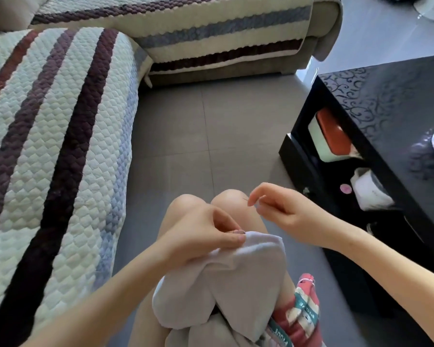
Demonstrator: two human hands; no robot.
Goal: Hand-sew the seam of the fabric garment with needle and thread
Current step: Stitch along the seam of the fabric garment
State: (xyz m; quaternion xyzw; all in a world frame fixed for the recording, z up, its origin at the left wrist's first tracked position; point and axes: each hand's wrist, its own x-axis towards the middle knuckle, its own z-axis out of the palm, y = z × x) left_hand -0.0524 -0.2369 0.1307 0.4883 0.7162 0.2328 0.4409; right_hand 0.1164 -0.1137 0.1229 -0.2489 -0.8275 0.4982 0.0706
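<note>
White garment [223, 284] on the lap, its upper edge pinched by the left hand [201, 234], the needle [246, 202] lifted clear in the right hand [278, 211].

The garment drapes in soft folds over the person's bare thighs, just behind the knees. The left fingers [236, 237] are curled and nip its top edge between thumb and forefinger. The right hand is raised above the right knee and apart from the cloth, its fingers [254, 194] bent and closed on the thin dark needle. The thread is too fine to trace. Red patterned cloth [301, 309] lies against the right thigh under the garment. A sofa [60, 146] with a quilted striped cover stands to the left, a glossy black table [386, 108] with a red-and-white box [328, 136] in its open shelf to the right, and grey floor tiles [211, 134] between them.
</note>
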